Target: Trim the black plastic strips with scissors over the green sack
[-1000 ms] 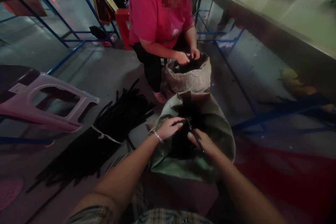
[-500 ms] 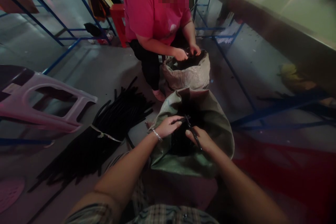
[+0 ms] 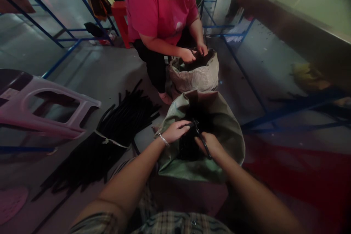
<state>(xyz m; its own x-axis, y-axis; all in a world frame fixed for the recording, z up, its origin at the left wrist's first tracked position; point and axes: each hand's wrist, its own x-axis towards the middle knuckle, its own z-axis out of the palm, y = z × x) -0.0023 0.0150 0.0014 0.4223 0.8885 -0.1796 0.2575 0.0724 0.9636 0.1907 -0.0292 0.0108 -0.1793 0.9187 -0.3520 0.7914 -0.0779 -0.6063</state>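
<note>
My left hand (image 3: 174,131) and my right hand (image 3: 208,144) are at the mouth of a green woven sack (image 3: 203,164). A thin black strip (image 3: 204,144) runs between them, with my right hand gripping it and my left fingertips pinching its upper end. More black strips (image 3: 190,144) fill the sack. On the floor to the left lies a long bundle of black strips (image 3: 120,124), tied with white cord. A co-worker's hands (image 3: 194,53) reach into a grey woven sack (image 3: 194,75) just beyond.
A co-worker in a pink shirt (image 3: 159,11) crouches at the far side. A pink plastic stool (image 3: 41,108) lies on its side at left. Blue metal table frames (image 3: 244,62) and a long table edge (image 3: 285,14) stand right. A red stool (image 3: 119,18) stands behind.
The whole view has shifted slightly up and left. My right hand has closed in on the black strip, nearer my left hand. The co-worker's hands stay at the grey sack.
</note>
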